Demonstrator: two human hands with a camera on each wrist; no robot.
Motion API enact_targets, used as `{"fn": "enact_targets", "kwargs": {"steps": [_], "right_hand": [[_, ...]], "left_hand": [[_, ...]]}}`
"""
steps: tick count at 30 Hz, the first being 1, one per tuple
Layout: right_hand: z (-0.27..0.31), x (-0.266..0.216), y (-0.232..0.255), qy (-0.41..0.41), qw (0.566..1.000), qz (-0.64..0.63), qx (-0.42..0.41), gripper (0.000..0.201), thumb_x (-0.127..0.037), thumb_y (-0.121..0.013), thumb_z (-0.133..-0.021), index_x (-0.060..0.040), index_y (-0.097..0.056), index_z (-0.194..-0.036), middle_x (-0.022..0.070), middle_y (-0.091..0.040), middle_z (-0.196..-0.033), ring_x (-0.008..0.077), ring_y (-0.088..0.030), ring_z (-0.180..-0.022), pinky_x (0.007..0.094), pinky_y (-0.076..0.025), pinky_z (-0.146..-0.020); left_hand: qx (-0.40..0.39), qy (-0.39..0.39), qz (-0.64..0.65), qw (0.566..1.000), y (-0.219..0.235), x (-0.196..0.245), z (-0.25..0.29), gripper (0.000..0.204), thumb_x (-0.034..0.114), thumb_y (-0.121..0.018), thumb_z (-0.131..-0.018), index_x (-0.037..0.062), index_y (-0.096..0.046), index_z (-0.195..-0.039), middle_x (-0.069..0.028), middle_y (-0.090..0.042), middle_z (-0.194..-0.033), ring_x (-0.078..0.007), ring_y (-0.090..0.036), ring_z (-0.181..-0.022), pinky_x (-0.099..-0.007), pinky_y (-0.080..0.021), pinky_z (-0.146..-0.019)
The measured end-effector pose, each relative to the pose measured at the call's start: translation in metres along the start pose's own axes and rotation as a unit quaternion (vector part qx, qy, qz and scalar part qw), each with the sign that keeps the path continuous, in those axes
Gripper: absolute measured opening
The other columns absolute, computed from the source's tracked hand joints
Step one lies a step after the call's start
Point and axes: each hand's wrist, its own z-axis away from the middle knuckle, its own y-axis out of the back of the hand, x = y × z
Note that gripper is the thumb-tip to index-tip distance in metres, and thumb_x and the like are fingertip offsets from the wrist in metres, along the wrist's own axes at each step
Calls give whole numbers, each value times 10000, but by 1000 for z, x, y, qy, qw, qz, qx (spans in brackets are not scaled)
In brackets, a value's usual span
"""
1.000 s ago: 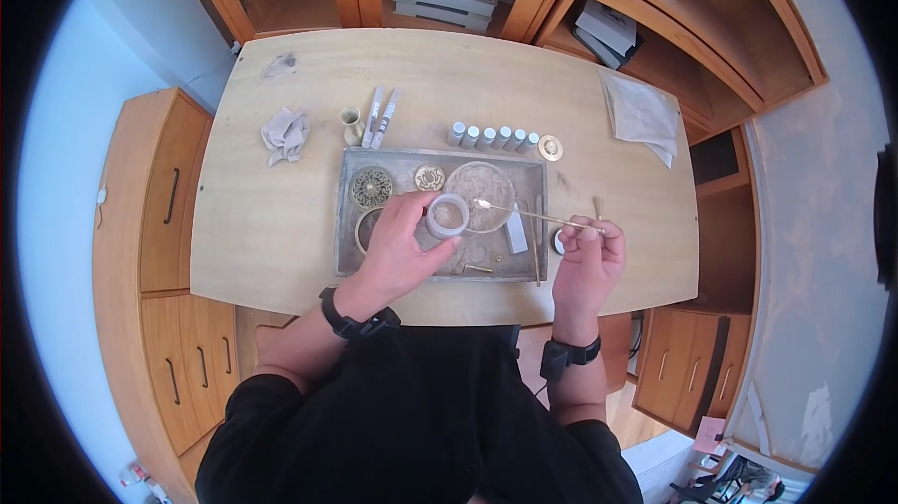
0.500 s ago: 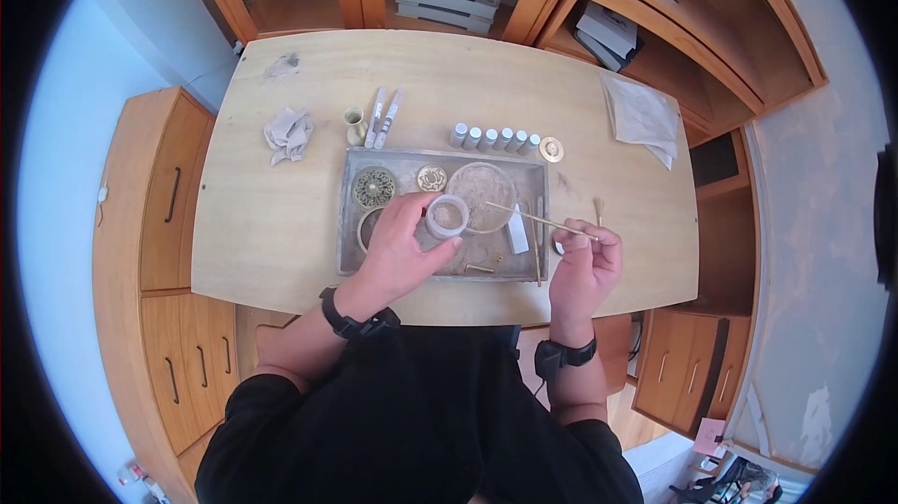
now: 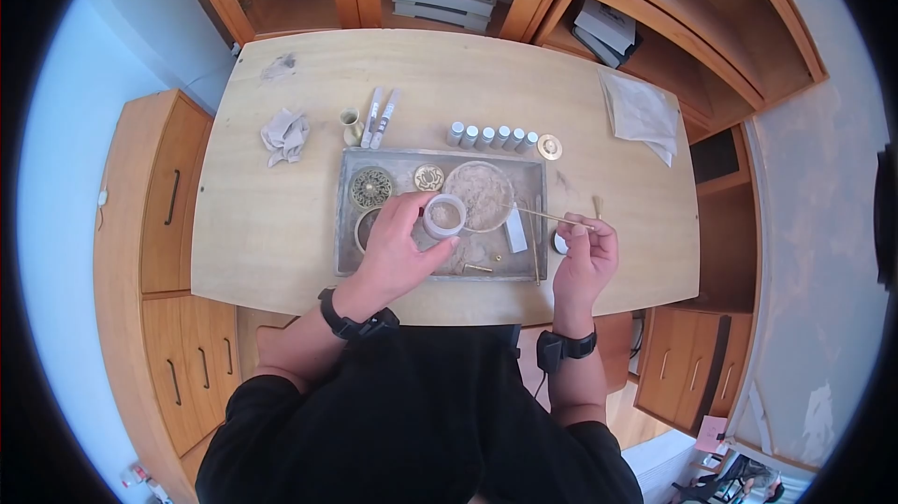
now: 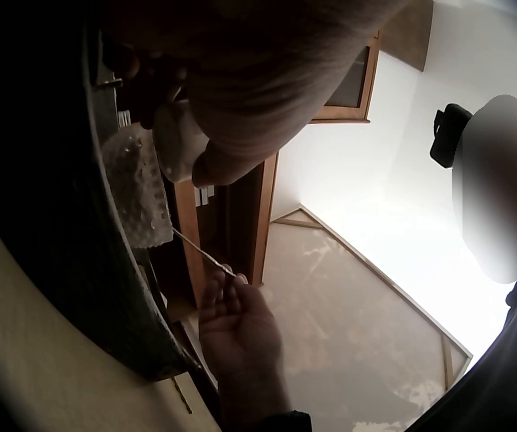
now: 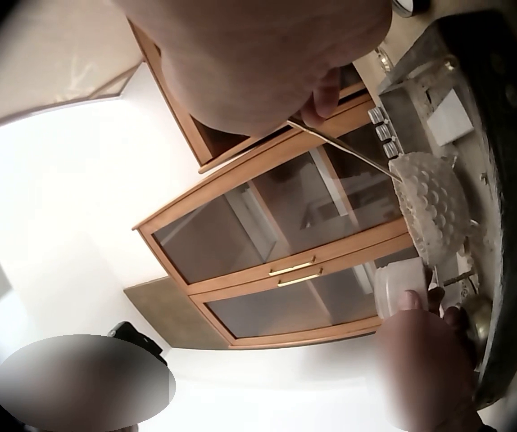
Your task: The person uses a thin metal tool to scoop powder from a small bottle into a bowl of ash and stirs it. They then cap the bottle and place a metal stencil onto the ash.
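The left hand (image 3: 398, 247) grips a small translucent jar (image 3: 444, 216) of greyish powder above the grey tray (image 3: 351, 265). Just behind the jar stands a round textured glass bowl (image 3: 480, 195) holding ash-like powder. Between thumb and fingers, the right hand (image 3: 586, 256) pinches a thin brass-coloured stick (image 3: 552, 215), its far end over the bowl's right edge. In the right wrist view the stick (image 5: 344, 148) meets the bowl's rim (image 5: 401, 166); whether it touches the powder cannot be told.
In the tray lie an openwork lid (image 3: 372, 188), a round patterned piece (image 3: 428, 177) and a white block (image 3: 516, 231). Behind it stand several small vials (image 3: 487, 138), a brass vase (image 3: 351, 126) and two labelled tubes (image 3: 385, 118). Crumpled tissue (image 3: 285, 136) lies left, a folded cloth (image 3: 641, 116) right.
The stick's far end has drawn back from above the bowl's middle to its right edge. A whitish bit seen on the tip a second ago no longer shows. The left hand stays nearly still.
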Motion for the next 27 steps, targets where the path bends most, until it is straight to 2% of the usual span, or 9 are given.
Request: {"fn": "enact_targets", "kwargs": {"steps": [5,17,27], "right_hand": [[0,3,2,-19,999,-18,19,82,-36,-629,-1042,-12,-615,-1119,150,-735,-1084,178,-700,-897,324,-579,-851],[4,-24,-19,-22,987,-157,-12,106,-10,-638,-1024,-15,-600,-1123,164,-733,-1052,196,-702,-881,334,-585,-831],[18,-21,-33,-1,994,-71,-88,111,41,-610,-1013,-12,-572,-1102,184,-740,-1079,191,-718,-915,337,-589,-885]], "left_hand": [[-1,3,0,1000,0,1,0,606,157,-852,-801,-1,-583,-1321,-182,-650,-1231,-350,-605,-1146,-452,-503,-1003],[-6,2,-3,1000,-1,3,1,604,148,-854,-798,-2,-588,-1319,-194,-645,-1243,-367,-600,-1181,-463,-495,-1023],[8,0,8,1000,-1,1,0,577,138,-856,-780,25,-614,-1292,-166,-649,-1248,-347,-622,-1161,-435,-504,-1007]]}}
